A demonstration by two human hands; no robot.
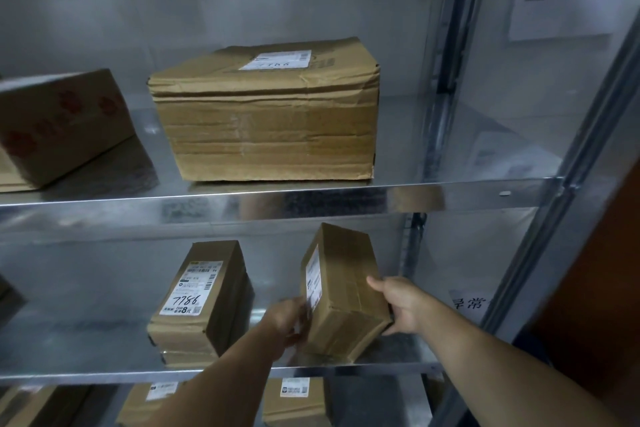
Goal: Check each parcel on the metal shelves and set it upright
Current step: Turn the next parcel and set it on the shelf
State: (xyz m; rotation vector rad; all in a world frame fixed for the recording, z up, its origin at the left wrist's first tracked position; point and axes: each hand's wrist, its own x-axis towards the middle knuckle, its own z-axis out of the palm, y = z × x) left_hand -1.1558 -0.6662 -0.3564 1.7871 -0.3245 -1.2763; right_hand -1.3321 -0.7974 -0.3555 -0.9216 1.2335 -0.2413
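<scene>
A small brown cardboard parcel (343,291) stands tilted on the middle metal shelf (381,369), its white label facing left. My left hand (287,324) grips its left labelled side and my right hand (401,305) grips its right side, thumb on the top face. Left of it stands another small parcel (204,298), upright, with a label marked 7786. On the upper shelf (346,198) a large creased box (266,114) lies flat with its label on top.
A box with red print (59,128) sits at the left of the upper shelf. Two labelled parcels (298,400) show on the shelf below. The shelf's steel upright (568,163) rises at the right, with papers on the wall behind.
</scene>
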